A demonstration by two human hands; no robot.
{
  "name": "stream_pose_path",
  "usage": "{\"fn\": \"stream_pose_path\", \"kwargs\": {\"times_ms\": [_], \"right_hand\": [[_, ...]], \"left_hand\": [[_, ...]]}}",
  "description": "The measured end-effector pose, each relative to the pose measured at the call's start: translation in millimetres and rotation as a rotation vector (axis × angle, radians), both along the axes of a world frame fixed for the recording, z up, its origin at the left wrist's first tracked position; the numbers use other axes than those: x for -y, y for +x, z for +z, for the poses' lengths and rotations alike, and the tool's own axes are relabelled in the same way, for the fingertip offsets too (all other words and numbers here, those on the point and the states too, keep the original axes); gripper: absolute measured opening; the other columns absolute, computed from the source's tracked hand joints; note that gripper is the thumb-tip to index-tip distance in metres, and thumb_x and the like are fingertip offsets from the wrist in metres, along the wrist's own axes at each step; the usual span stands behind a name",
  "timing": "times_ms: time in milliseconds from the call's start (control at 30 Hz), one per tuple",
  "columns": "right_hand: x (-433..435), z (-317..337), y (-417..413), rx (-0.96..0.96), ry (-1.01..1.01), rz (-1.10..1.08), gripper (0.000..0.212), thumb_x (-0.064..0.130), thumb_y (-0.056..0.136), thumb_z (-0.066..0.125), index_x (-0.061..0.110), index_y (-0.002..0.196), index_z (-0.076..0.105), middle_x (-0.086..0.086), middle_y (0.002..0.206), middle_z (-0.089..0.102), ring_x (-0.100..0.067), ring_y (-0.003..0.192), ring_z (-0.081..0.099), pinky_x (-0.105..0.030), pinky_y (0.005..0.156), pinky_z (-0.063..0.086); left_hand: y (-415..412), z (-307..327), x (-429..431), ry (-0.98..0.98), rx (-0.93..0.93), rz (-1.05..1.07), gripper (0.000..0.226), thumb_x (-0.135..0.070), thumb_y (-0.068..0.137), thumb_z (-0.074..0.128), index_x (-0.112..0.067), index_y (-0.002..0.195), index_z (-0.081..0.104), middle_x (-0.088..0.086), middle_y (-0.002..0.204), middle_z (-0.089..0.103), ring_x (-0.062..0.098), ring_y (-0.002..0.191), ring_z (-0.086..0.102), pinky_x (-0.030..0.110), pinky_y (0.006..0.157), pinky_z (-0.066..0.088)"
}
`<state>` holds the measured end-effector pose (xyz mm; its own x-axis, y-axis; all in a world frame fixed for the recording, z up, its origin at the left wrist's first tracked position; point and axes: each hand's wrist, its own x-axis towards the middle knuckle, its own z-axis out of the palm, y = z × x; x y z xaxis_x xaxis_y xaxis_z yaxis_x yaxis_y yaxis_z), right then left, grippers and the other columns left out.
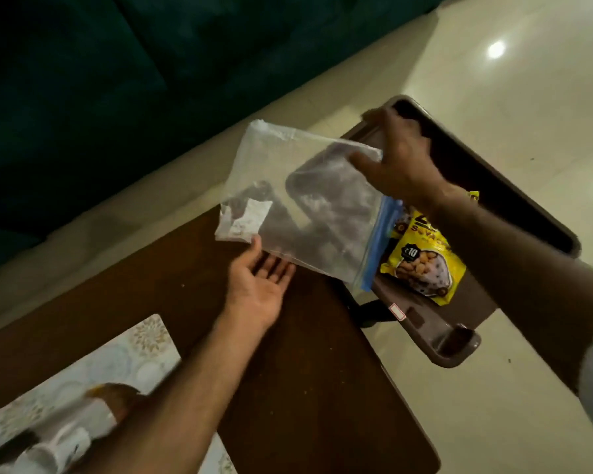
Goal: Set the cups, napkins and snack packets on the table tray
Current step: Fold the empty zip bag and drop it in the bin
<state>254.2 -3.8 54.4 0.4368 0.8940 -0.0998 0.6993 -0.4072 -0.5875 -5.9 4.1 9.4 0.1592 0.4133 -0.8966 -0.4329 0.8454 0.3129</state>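
Observation:
My right hand (399, 155) pinches the upper edge of a clear zip bag (302, 203) with a blue seal strip, holding it in the air over the brown table tray (456, 340). The bag looks almost empty, with a small white paper near its lower left corner. My left hand (259, 285) is palm up and open, fingertips touching the bag's bottom edge. A yellow snack packet (421, 258) lies on the tray, partly behind the bag's blue strip. White cups (53, 446) show blurred at the bottom left.
A dark wooden table (305, 371) lies under my left arm, with a pale patterned placemat (93, 367) on its left part. A dark green sofa (117, 80) fills the upper left. Glossy cream floor tiles (510, 80) surround the tray.

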Motion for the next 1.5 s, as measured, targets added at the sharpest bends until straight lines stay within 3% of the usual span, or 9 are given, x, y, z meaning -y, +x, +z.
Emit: {"fn": "stream_pose_path", "kwargs": {"times_ms": [133,267,400,500,667,833,1067,1300,1500], "right_hand": [[-68.3,-1.1,-2.8,-0.017,-0.377,0.138,0.074,0.061,0.087,0.061,0.018,0.143,0.039,-0.012,0.131,0.062,-0.034,0.122,0.057,-0.044,0.105,0.043],[-85.1,11.4,-7.8,0.012,-0.454,0.146,0.045,0.044,0.088,0.070,0.008,0.116,0.069,-0.017,0.112,0.070,-0.033,0.103,0.065,-0.030,0.082,0.046],[-77.6,43.5,-20.6,-0.536,-0.400,-0.009,0.023,0.020,0.086,0.075,0.005,0.104,0.073,-0.008,0.086,0.074,-0.023,0.068,0.071,-0.028,0.066,0.055],[-76.6,83.8,-44.2,-0.908,-0.378,-0.048,0.030,0.012,0.086,0.072,-0.004,0.111,0.068,-0.013,0.090,0.078,-0.025,0.073,0.076,-0.035,0.066,0.061],[-95.4,175.2,-112.2,-1.018,-0.018,-0.080,0.064,0.003,0.081,0.076,0.005,0.136,0.045,-0.023,0.108,0.069,-0.029,0.075,0.076,-0.039,0.066,0.063],[-115.8,302.9,-186.1,-0.808,0.235,0.052,0.072,0.010,0.092,0.064,0.037,0.151,0.033,-0.007,0.079,0.076,-0.021,0.067,0.071,-0.036,0.069,0.061],[-123.6,504.0,-292.9,-0.437,0.242,0.396,0.031,0.020,0.094,0.068,0.015,0.124,0.069,-0.011,0.110,0.072,-0.022,0.093,0.070,-0.036,0.091,0.057],[-104.6,649.4,-399.7,0.313,0.359,0.580,0.022,0.024,0.085,0.076,0.016,0.105,0.072,0.007,0.092,0.059,-0.012,0.090,0.054,-0.021,0.078,0.038],[-73.3,731.6,-492.5,0.447,0.375,0.757,0.020,0.026,0.084,0.077,0.019,0.103,0.074,0.002,0.101,0.047,-0.016,0.097,0.052,-0.026,0.081,0.039]], "left_hand": [[24.2,1.8,3.8,-0.026,0.039,-0.134,0.021,-0.012,0.091,0.065,-0.011,0.111,0.063,0.009,0.109,0.072,0.024,0.098,0.069,0.040,0.088,0.051],[13.0,22.5,-24.3,0.042,0.033,-0.128,0.014,-0.003,0.092,0.061,-0.015,0.099,0.066,0.005,0.089,0.072,0.017,0.079,0.069,0.035,0.084,0.053],[-29.8,60.6,-58.4,0.203,-0.056,-0.135,0.028,-0.004,0.090,0.063,-0.007,0.118,0.064,0.007,0.092,0.071,0.018,0.079,0.068,0.037,0.082,0.056],[-64.9,103.6,-85.8,0.287,-0.102,-0.084,0.040,-0.004,0.086,0.069,-0.004,0.124,0.061,0.007,0.089,0.071,0.017,0.070,0.069,0.029,0.054,0.057],[-125.7,197.8,-124.0,0.447,-0.091,0.002,0.055,0.000,0.084,0.069,-0.005,0.136,0.052,0.011,0.094,0.071,0.016,0.067,0.072,0.026,0.050,0.057],[-203.1,314.3,-151.2,0.680,-0.141,0.064,0.064,0.008,0.082,0.066,-0.019,0.135,0.042,0.017,0.096,0.075,0.022,0.075,0.074,0.035,0.067,0.058],[-329.6,501.0,-154.7,1.074,-0.469,-0.076,0.043,-0.004,0.082,0.072,-0.019,0.121,0.061,0.008,0.087,0.073,0.017,0.072,0.069,0.033,0.068,0.056],[-440.3,639.0,-138.3,1.397,-1.129,-0.254,0.043,-0.034,0.075,0.083,-0.019,0.110,0.064,0.003,0.114,0.062,0.018,0.099,0.061,0.032,0.084,0.051],[-460.3,723.4,-102.3,1.696,-1.167,-0.930,0.068,-0.052,0.071,0.082,-0.031,0.129,0.055,-0.011,0.128,0.059,0.010,0.116,0.054,0.023,0.087,0.043]]}}
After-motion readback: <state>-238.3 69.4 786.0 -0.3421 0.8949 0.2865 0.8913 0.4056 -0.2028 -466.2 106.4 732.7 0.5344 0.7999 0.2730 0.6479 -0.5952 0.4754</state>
